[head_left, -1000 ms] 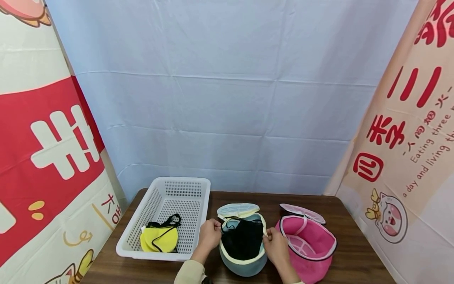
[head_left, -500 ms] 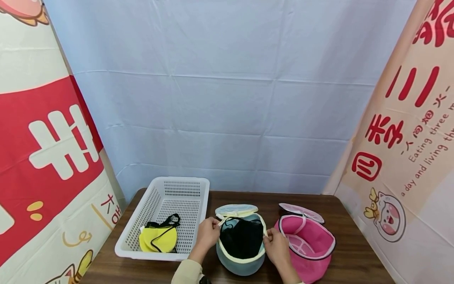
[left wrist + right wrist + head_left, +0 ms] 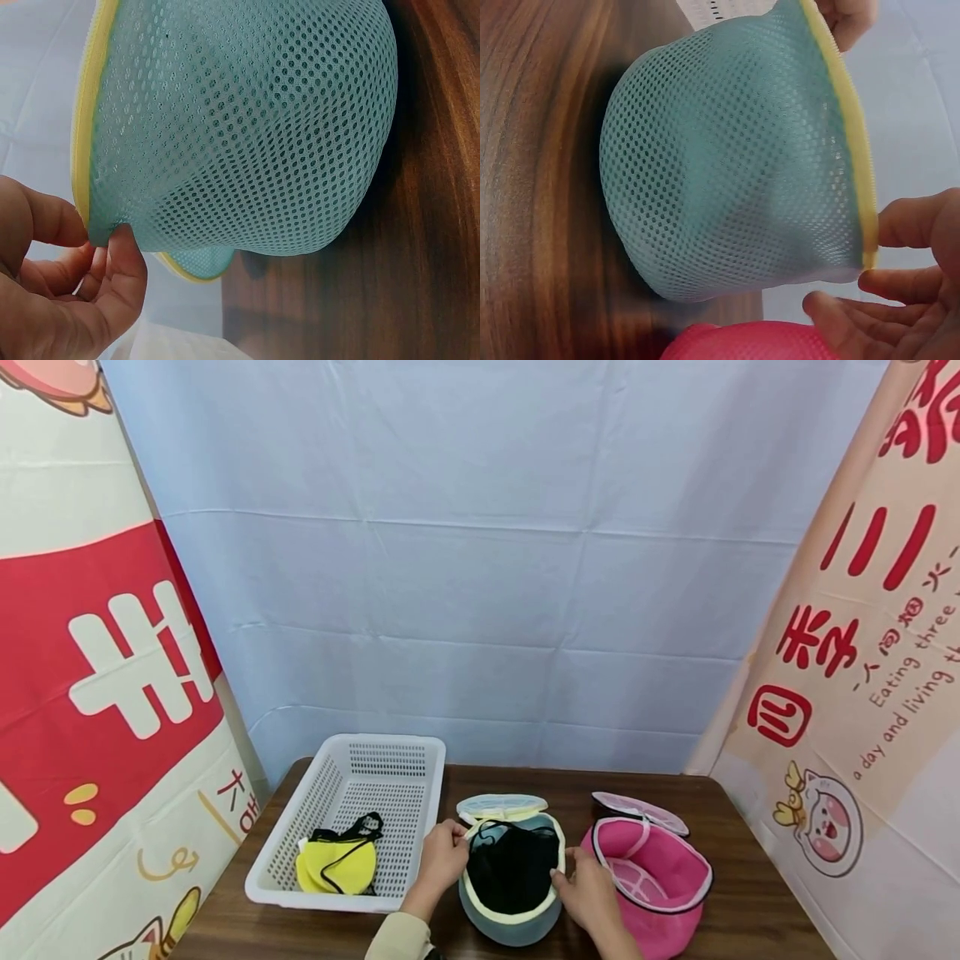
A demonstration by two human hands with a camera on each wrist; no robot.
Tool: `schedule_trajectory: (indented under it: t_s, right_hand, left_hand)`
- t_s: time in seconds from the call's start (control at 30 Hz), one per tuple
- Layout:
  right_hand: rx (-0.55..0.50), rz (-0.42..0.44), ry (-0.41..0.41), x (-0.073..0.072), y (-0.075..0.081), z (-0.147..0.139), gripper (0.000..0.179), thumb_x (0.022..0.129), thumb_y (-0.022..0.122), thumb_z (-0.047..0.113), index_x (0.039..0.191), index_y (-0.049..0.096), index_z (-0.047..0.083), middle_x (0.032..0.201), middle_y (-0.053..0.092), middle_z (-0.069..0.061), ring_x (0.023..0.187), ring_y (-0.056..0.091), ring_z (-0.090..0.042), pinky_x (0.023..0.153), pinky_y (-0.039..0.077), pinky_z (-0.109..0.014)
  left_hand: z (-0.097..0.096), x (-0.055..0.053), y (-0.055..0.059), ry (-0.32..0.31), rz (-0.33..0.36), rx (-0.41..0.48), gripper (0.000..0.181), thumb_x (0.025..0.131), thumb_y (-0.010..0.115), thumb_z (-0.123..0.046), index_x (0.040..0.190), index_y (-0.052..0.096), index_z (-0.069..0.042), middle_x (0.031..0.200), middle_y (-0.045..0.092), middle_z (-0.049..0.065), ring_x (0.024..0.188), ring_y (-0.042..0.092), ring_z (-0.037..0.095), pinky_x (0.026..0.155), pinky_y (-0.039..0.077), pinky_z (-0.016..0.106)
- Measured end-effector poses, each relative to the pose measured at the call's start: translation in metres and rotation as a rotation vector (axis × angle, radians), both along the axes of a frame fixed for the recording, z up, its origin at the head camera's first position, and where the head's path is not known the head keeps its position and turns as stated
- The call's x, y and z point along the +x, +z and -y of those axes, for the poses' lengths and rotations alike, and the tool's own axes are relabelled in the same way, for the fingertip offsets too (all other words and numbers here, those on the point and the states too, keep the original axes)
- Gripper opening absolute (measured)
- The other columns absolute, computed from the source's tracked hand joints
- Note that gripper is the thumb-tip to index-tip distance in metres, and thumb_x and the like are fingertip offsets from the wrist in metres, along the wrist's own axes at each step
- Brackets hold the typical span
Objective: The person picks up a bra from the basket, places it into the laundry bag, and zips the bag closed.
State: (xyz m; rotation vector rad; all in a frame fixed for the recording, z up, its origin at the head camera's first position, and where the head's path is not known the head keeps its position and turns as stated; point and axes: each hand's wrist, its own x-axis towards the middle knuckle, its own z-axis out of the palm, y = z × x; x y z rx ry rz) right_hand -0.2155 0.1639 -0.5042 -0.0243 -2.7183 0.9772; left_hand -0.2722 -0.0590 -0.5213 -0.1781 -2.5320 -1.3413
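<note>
A blue-green mesh laundry bag point(image 3: 513, 930) with a pale yellow zipped rim stands on the table, its round lid point(image 3: 504, 806) folded back behind it. Inside lies a black garment point(image 3: 513, 868) with thin straps. My left hand point(image 3: 442, 853) pinches the left side of the rim between thumb and finger; in the left wrist view the left hand point(image 3: 71, 281) bunches the mesh just below the zip. At the opposite side is my right hand point(image 3: 588, 893). In the right wrist view, the right hand point(image 3: 907, 277) has thumb and fingers spread loosely around the rim, with fingertips right at the edge.
On the left, a white perforated basket point(image 3: 270, 877) holds a yellow bra point(image 3: 341, 864) with black straps. A pink mesh laundry bag point(image 3: 660, 927) stands close beside my right hand, lid raised. The brown table point(image 3: 750, 877) ends at a pale blue cloth backdrop point(image 3: 480, 610).
My right hand has loosened its pinch and slid slightly toward me along the rim. The left hand keeps its grip. The bag and the black garment stay almost in place.
</note>
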Motion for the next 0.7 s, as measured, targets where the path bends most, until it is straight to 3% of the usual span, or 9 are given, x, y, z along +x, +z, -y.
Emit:
schedule_trajectory:
  t_s: [0.1, 0.27, 0.43, 0.7]
  right_hand:
    - [0.034, 0.003, 0.006, 0.002, 0.006, 0.002, 0.040, 0.078, 0.072, 0.014, 0.108, 0.059, -0.008, 0.069, 0.056, -0.005, 0.065, 0.055, -0.020, 0.060, 0.044, -0.038]
    - [0.116, -0.058, 0.033, 0.005, 0.012, 0.009, 0.047, 0.077, 0.072, 0.016, 0.115, 0.055, -0.007, 0.107, 0.058, -0.024, 0.100, 0.055, -0.040, 0.082, 0.043, -0.052]
    - [0.161, -0.163, 0.053, 0.004, 0.013, 0.017, 0.048, 0.077, 0.074, 0.016, 0.118, 0.057, -0.002, 0.110, 0.055, -0.025, 0.102, 0.052, -0.042, 0.083, 0.042, -0.054]
    - [0.203, -0.206, 0.186, -0.004, 0.013, 0.026, 0.047, 0.075, 0.076, 0.019, 0.116, 0.060, 0.001, 0.114, 0.053, -0.026, 0.103, 0.051, -0.043, 0.083, 0.042, -0.055]
  left_hand:
    - [0.000, 0.000, -0.001, 0.000, -0.012, 0.004, 0.009, 0.075, 0.058, 0.004, 0.079, 0.062, -0.002, 0.069, 0.050, -0.001, 0.064, 0.047, 0.014, 0.058, 0.041, 0.029]
    - [0.000, -0.002, -0.002, 0.004, -0.025, -0.002, 0.007, 0.074, 0.059, 0.003, 0.077, 0.061, -0.003, 0.069, 0.048, -0.002, 0.064, 0.046, 0.014, 0.058, 0.040, 0.028]
    - [-0.001, -0.004, -0.004, 0.001, -0.044, -0.011, 0.007, 0.074, 0.060, 0.000, 0.076, 0.060, -0.006, 0.068, 0.047, -0.004, 0.064, 0.046, 0.013, 0.058, 0.039, 0.028]
    - [-0.002, -0.004, -0.004, 0.008, -0.024, -0.026, 0.005, 0.074, 0.059, -0.002, 0.077, 0.061, -0.006, 0.067, 0.047, -0.005, 0.064, 0.046, 0.013, 0.058, 0.039, 0.029]
